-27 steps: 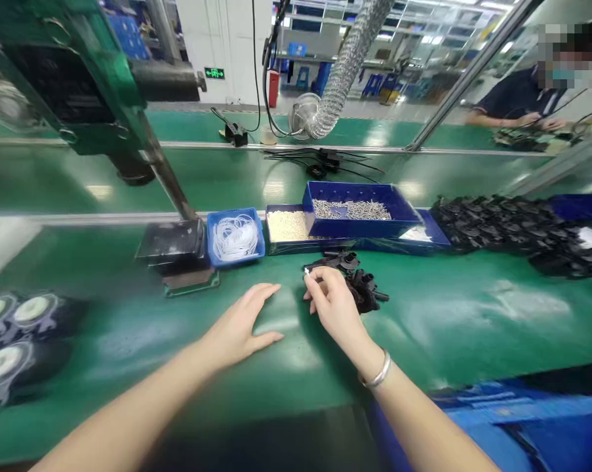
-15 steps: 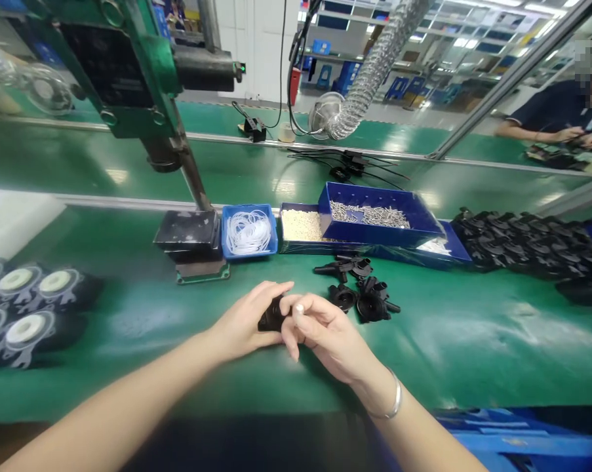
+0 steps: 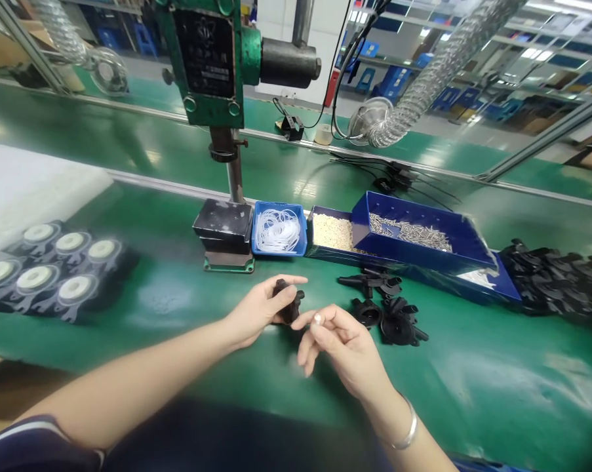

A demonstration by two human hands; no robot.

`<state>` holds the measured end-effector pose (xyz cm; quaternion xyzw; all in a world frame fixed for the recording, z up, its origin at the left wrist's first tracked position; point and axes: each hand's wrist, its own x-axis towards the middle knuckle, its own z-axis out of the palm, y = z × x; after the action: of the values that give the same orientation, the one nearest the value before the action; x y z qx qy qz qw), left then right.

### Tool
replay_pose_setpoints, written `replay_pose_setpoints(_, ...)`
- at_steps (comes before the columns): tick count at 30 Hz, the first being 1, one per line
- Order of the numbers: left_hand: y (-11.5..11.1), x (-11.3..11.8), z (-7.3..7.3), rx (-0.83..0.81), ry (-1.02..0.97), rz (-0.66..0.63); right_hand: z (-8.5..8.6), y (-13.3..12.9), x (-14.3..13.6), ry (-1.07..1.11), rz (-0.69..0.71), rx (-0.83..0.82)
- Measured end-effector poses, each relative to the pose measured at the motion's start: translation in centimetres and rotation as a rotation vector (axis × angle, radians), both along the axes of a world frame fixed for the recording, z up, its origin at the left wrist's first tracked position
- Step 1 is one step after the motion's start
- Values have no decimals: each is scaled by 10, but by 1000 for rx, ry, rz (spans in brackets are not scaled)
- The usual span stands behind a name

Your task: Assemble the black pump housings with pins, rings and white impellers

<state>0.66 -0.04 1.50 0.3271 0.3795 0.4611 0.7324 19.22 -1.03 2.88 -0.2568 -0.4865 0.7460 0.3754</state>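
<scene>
My left hand (image 3: 254, 313) is closed around a black moulded plastic part (image 3: 292, 307), thumb across its near face and index finger stretched past its top. Just right of it, my right hand (image 3: 355, 354) pinches a small white piece (image 3: 318, 318) between thumb and index finger; its exact kind is too small to tell. The other right fingers are loosely curled. Several similar black plastic housings (image 3: 398, 326) lie on the green bench beyond my right hand.
A green press (image 3: 210, 65) rises behind a black block (image 3: 223, 226). Alongside are a blue tray of white rings (image 3: 278, 231), a bin of cream pellets (image 3: 332, 231) and a blue bin of metal pins (image 3: 414, 236). Discs in black holders (image 3: 37, 277) lie left; black parts (image 3: 556, 282) are heaped right.
The view has swung left, so the bench appears farther right. The black part has turned in my left hand and shows more. My right fingers have drawn slightly away from it, still pinching the white piece.
</scene>
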Motion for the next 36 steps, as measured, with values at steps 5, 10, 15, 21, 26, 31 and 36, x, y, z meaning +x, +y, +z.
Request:
replay_pose_setpoints(5, 3, -2, -1, -98, -160, 1, -4, 3, -1, -89, -53, 63)
replay_pose_setpoints(10, 1, 2, 0, -157, -281, -11, -6, 1, -2, -77, -8, -18)
replay_pose_setpoints(15, -2, 2, 3, -117, -214, -40, -6, -1, 0, -140, 11, -79)
replay_pose_setpoints(21, -3, 2, 3, 10, -148, -29, -4, 2, 1, -281, -147, -18)
replay_pose_setpoints(26, -5, 5, 2, 72, -126, -11, 0, -1, -2, -434, -271, 78)
replay_pose_setpoints(31, -7, 7, 3, 15, -177, -45, 5, -5, -4, -605, -352, 254)
replay_pose_setpoints(36, -8, 10, -3, 166, -43, -29, 2, -4, -2, -718, -412, 449)
